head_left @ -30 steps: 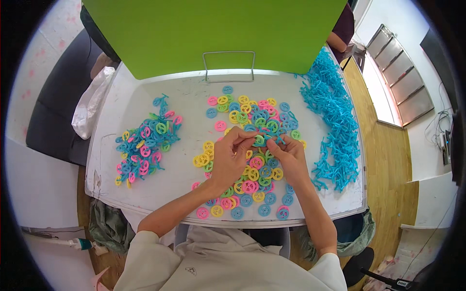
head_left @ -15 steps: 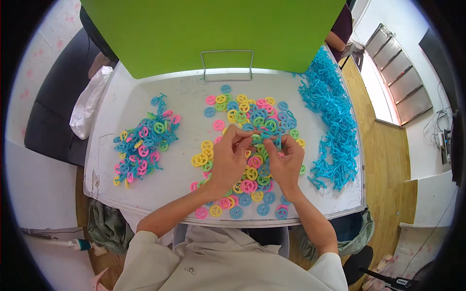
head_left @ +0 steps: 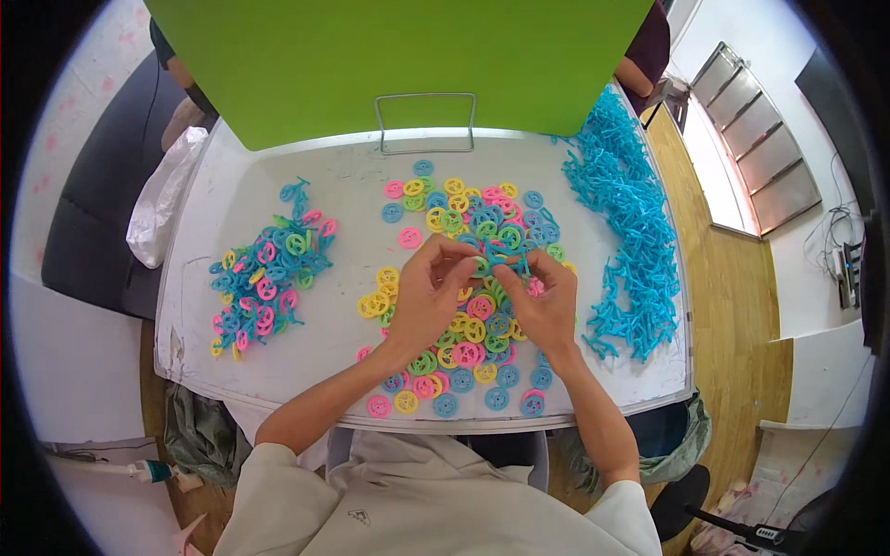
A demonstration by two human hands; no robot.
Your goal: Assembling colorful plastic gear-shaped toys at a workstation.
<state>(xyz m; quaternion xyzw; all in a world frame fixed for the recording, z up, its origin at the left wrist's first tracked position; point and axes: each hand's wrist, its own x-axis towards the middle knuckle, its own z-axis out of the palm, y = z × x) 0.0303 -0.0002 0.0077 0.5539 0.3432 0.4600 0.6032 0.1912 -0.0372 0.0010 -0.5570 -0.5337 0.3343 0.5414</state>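
Observation:
Above the middle of the table, my left hand (head_left: 426,298) pinches a small green plastic wheel (head_left: 480,266) between thumb and fingers. My right hand (head_left: 549,304) is closed on a blue branched plastic piece (head_left: 515,263), which meets the green wheel between my fingertips; whether they are joined I cannot tell. Under and around both hands spreads a loose pile of plastic wheels (head_left: 468,354) in pink, yellow, green and blue.
At the right edge lies a long heap of blue branched pieces (head_left: 630,232). A mixed pile of blue pieces with coloured wheels (head_left: 266,289) sits on the left. A green panel (head_left: 399,56) with a wire handle (head_left: 426,150) borders the table's far side. People's arms show beyond it.
Both hands stay together over the pile, with small finger movements around the wheel and the blue piece. The whole view has shifted slightly. More of a person's arm shows at upper left.

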